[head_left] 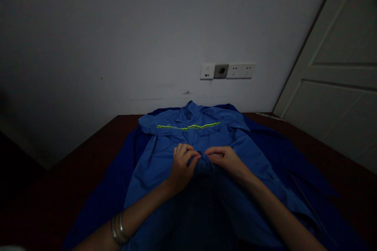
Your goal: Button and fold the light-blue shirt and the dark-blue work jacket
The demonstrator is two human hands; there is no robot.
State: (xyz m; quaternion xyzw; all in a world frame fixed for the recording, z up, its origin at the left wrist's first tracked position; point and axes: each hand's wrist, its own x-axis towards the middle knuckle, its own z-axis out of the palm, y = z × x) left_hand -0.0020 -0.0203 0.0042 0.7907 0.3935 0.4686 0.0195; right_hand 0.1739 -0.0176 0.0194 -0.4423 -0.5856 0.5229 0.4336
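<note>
A light blue work jacket (153, 164) with a yellow-green stripe across its chest lies spread out, collar toward the wall. My left hand (183, 162) pinches the front edge of the jacket near its middle, thumb against fingers. Close beside it on the right, my right hand (225, 159) grips the same front edge between thumb and fingers. The cloth between the two hands is lifted and bunched. Whether a button or fastener is under the fingertips cannot be made out. Two bracelets circle my left wrist.
Beneath the jacket lies a darker blue garment (277, 145), spread wider on both sides over a dark reddish-brown table (97, 141). A white wall with socket plates (240, 71) rises behind. At the right stands a pale panelled door (335, 86).
</note>
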